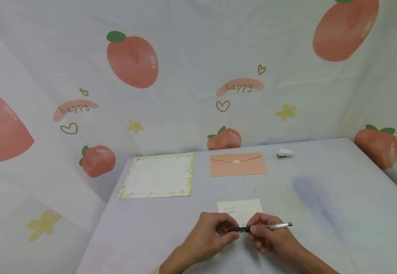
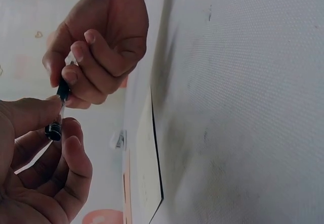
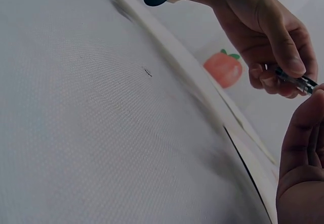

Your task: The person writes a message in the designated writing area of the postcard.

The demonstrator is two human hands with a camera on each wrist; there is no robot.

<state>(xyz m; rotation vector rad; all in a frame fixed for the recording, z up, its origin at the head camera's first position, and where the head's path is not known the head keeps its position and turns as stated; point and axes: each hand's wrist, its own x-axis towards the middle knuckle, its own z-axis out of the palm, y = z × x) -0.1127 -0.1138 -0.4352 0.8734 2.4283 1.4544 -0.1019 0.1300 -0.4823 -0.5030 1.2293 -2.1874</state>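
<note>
We hold a pen [image 1: 263, 227] level over the table [image 1: 339, 213], low in the middle of the head view, with both hands meeting on it. Our right hand [image 1: 270, 236] curls its fingers round the silver barrel, whose far end sticks out to the right. Our left hand [image 1: 212, 238] pinches the black end between thumb and fingertips; in the left wrist view a small black cap [image 2: 53, 131] sits in that pinch, in line with the barrel, so the 2 hands seem set for pulling apart or pushing together along the pen's length. Whether the cap is on or just off we cannot tell.

Just behind the hands a small white note [image 1: 240, 208] lies flat with a few faint lines of writing near its upper left corner. Farther back, a bordered sheet [image 1: 159, 175] sits at the upper left of the table, a peach envelope [image 1: 237, 164] lies beside it, flap side up, and a small white clip [image 1: 284, 154] is near the back edge.

The table's right half is bare, giving the right hand room to draw outward; the left side toward the table edge is open too.
</note>
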